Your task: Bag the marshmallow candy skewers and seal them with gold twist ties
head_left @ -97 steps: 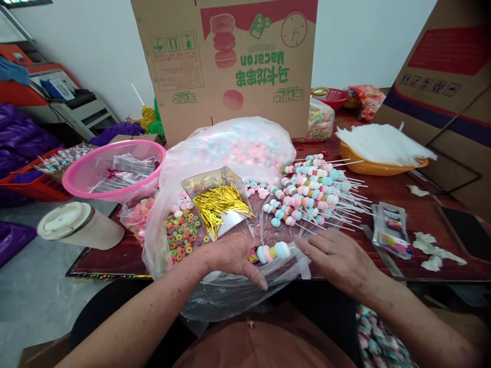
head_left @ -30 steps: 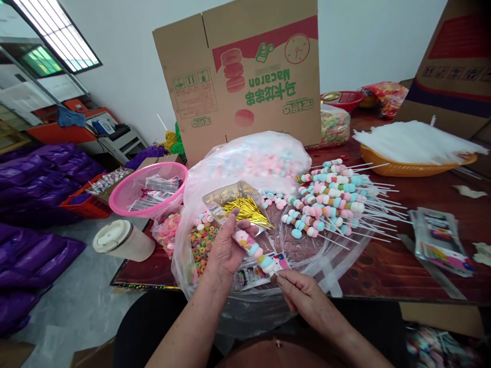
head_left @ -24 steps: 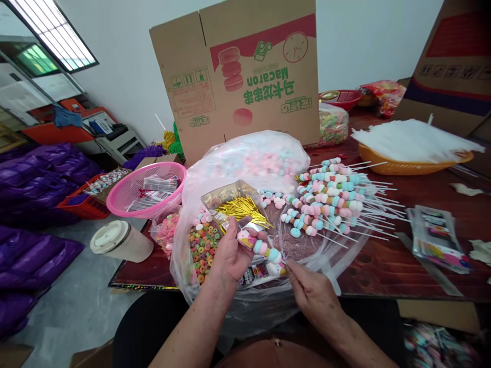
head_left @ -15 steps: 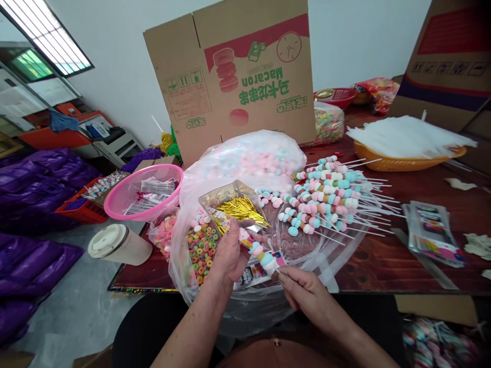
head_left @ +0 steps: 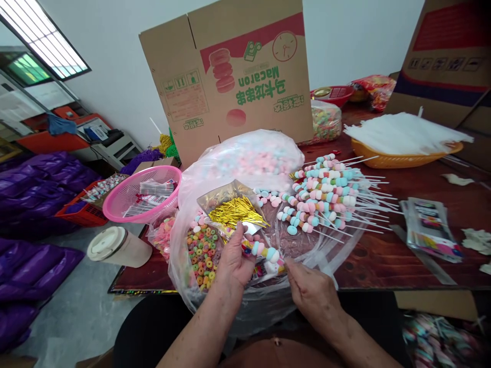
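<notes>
My left hand (head_left: 235, 258) is closed around one end of a marshmallow skewer (head_left: 265, 250), strung with pink, blue, white and yellowish pieces; a printed clear wrapper seems to lie around it. At the skewer's right end, the fingers of my right hand (head_left: 311, 289) are pinched together. Whether they grip the stick or the wrapper's edge, I cannot tell. Just beyond my left hand, a clear tray holds gold twist ties (head_left: 240, 210). Colourful ring-shaped candies (head_left: 203, 253) lie to the left. A pile of finished-looking marshmallow skewers (head_left: 326, 197) rests to the right, white sticks pointing right.
A large bag of marshmallows (head_left: 249, 156) lies before a cardboard box (head_left: 230, 71). Left are a pink basket (head_left: 111, 204) with packets and a lidded cup (head_left: 118, 246). Right are flat printed bags (head_left: 431, 230) and an orange basket (head_left: 383, 161) of white sticks.
My right hand has moved slightly right and its grip has tightened to a pinch by the skewer's end. The skewer has shifted a little right with my left hand, and the view has tilted slightly.
</notes>
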Demonstrator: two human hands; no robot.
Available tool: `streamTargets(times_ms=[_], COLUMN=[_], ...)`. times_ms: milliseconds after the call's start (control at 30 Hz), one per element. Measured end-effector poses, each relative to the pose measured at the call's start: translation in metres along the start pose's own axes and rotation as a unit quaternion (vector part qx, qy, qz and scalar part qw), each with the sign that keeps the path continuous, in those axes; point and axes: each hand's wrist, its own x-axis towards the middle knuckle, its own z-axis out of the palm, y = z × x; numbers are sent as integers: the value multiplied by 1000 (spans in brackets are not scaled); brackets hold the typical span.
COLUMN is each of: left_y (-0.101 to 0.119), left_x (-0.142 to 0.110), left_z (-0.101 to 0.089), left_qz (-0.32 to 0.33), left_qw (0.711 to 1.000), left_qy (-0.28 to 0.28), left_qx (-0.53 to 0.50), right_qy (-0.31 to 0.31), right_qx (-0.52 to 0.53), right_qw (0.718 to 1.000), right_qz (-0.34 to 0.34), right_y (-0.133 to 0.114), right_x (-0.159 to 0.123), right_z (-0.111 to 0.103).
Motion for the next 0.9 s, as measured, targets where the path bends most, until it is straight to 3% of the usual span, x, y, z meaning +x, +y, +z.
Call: streamTargets(times_ms=[67, 133, 200, 267, 367, 433, 500, 533, 600, 667, 733, 800, 900], left_y=[-4, -8, -10, -6, 10, 22, 30, 31, 31, 27, 23, 21, 19], left_x=[0, 0, 0, 0, 2, 5, 8, 10, 11, 12, 13, 13, 11], left_z=[1, 0, -5, -13, -25, -30, -31, -30, -25, -20, -16, -14, -13], left_qz=[9, 12, 6, -14, -44, -23, 21, 39, 56, 43, 23, 15, 27], left_qw=[1000, 1000, 999, 996, 989, 985, 984, 984, 989, 996, 999, 999, 998], left_qy=[4, 2, 1, -28, -122, -169, -178, -169, -129, -69, -14, 26, 44], left_qx=[0, 8, 39, 79, 76, 27, -17, -31, -42, -42, -43, -41, -20], right_qy=[44, 34, -23, -99, -190, -239, -279, -287, -270, -209, -114, -25, 37], right_qx=[-88, -84, 5, 141, 323, 398, 443, 451, 425, 322, 152, -9, -132], right_qw=[993, 992, 997, 985, 914, 856, 810, 799, 825, 905, 980, 998, 980], right_qz=[-60, -93, -77, 0, 153, 227, 266, 274, 257, 182, 60, -57, -147], right_y=[2, -2, -9, -15, -18, -16, -14, -12, -10, -8, -6, -6, -8], right_x=[-3, -5, -5, -3, 3, 5, 6, 6, 5, 2, -2, -5, -7], right_z=[5, 9, 10, 7, 0, -3, -4, -4, -3, -2, 0, 2, 5])
